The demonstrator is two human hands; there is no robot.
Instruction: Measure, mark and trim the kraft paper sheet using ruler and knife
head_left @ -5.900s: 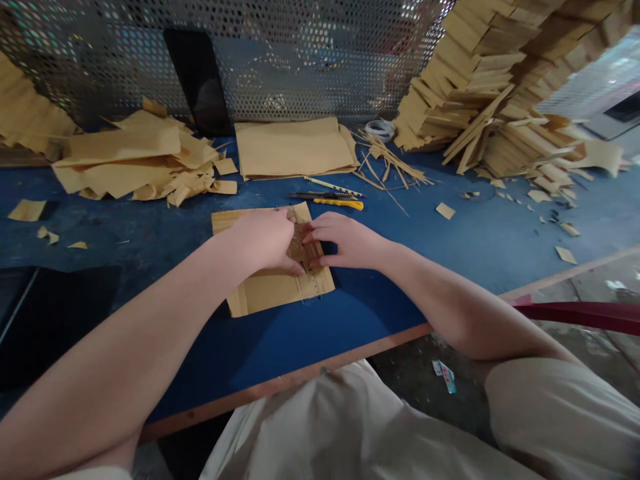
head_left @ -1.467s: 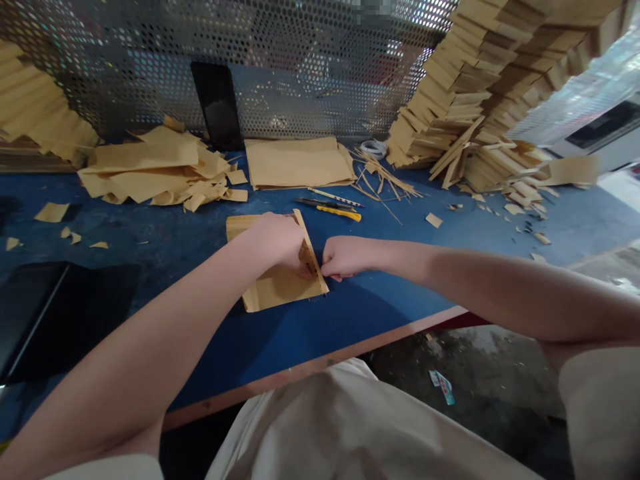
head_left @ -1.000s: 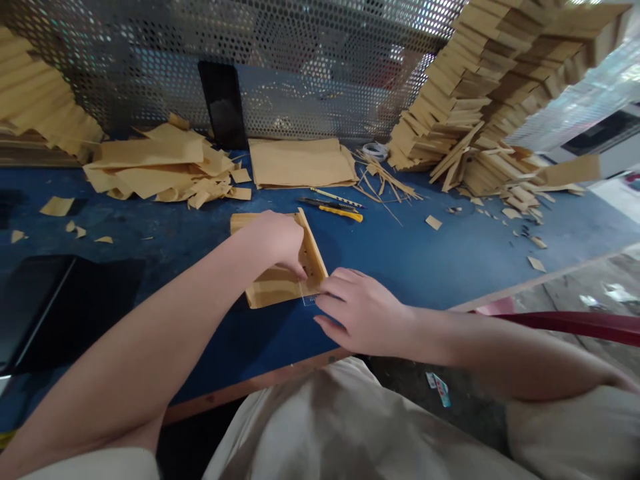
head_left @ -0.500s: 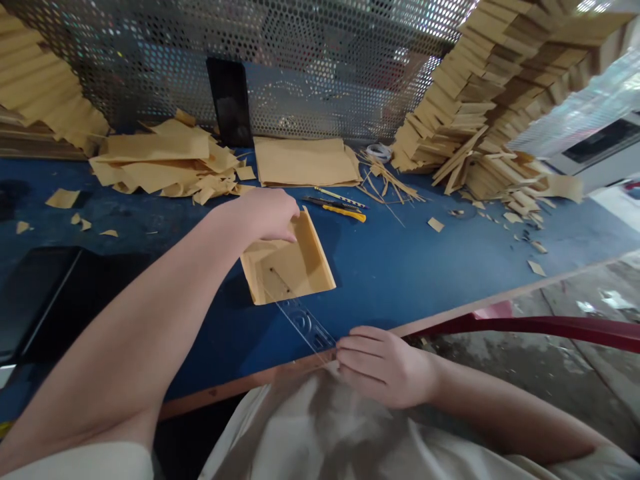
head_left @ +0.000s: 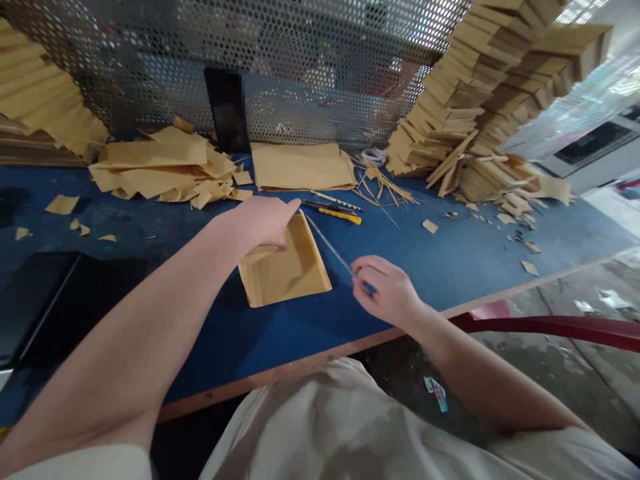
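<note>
A piece of brown kraft paper (head_left: 303,267), folded with upturned sides, lies on the blue table. My left hand (head_left: 263,220) grips its far edge, with the thumb on the inside and the index finger along the far right corner; the other fingers are hidden. To the right, my right hand (head_left: 383,283) is closed around one end of a clear plastic ruler (head_left: 330,245). Seen nearly edge-on, the ruler slants up and left to beside the paper's far right corner. Just beyond the paper are a yellow-handled cutter knife (head_left: 343,215) and a striped pencil (head_left: 333,199).
Flat brown sheets (head_left: 303,168) are stacked at the back, beside a pile of paper offcuts (head_left: 155,163). Tall stacks of folded paper (head_left: 450,87) lean at the right. A dark phone-like slab (head_left: 227,110) stands against the perforated metal screen (head_left: 320,80). Thin paper strips (head_left: 383,183) lie nearby.
My right hand has lifted away from the table's front edge and moved up, swinging the ruler off the folded paper to its right side. My left hand stays at the far edge.
</note>
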